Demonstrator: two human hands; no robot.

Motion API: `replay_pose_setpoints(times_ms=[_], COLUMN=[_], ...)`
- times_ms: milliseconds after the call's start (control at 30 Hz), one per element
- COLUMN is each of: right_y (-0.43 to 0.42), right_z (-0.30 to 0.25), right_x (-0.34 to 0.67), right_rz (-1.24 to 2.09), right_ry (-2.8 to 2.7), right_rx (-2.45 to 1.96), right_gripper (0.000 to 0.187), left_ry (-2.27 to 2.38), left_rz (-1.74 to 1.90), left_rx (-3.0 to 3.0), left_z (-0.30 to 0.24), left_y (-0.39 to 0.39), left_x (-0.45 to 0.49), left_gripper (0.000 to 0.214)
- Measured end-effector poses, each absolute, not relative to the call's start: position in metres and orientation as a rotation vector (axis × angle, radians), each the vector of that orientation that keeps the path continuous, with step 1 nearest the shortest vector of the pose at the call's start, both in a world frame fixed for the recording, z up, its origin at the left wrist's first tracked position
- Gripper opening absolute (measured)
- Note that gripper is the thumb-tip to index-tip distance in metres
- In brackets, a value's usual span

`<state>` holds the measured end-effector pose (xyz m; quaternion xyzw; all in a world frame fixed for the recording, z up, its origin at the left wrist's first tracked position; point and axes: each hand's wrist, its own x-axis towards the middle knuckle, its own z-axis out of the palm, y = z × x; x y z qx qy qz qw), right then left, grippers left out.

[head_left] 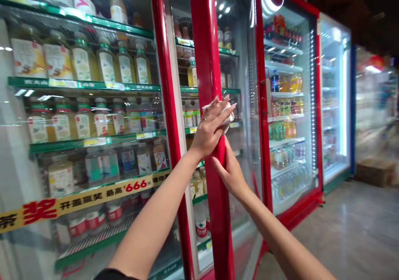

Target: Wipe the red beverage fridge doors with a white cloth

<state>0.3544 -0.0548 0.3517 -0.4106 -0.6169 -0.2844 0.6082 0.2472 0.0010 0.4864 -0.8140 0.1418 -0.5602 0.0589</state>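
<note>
My left hand (210,128) presses a white cloth (230,116) flat against the red frame (205,51) of an open glass fridge door, about halfway up. Its fingers lie stretched over the cloth, pinning it to the frame. Just below, my right hand (231,173) holds the same frame's edge, palm on the red strip and fingers curled behind it out of sight. Both forearms reach up from the bottom of the view.
A drinks fridge (77,105) with green shelves of bottles fills the left, with a yellow banner (77,201) across its glass. More red-framed fridges (289,105) stand to the right, then a white one (335,101). Grey floor (349,238) lies at the right.
</note>
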Motion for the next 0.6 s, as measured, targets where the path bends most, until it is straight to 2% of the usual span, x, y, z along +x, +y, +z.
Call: replay_pose_setpoints(times_ms=[167, 333, 467, 600], right_y=[0.007, 0.059, 0.094, 0.113], right_z=[0.348, 0.351, 0.347, 0.343], right_x=[0.313, 0.289, 0.279, 0.286], right_rz=[-0.403, -0.264, -0.305, -0.45], right_ry=[-1.339, -1.282, -1.302, -1.383], right_rx=[-0.824, -0.779, -0.788, -0.763], right_gripper=[0.069, 0.065, 0.062, 0.062], left_ry=[0.125, -0.273, -0.388, -0.434], left_rz=[-1.44, -1.228, -1.05, -0.891], left_rx=[-2.356, -2.227, -2.137, -2.031], left_z=[0.509, 0.495, 0.498, 0.528], left_y=[0.041, 0.075, 0.095, 0.116], left_x=[0.236, 0.202, 0.188, 0.204], left_gripper=[0.069, 0.067, 0.065, 0.066])
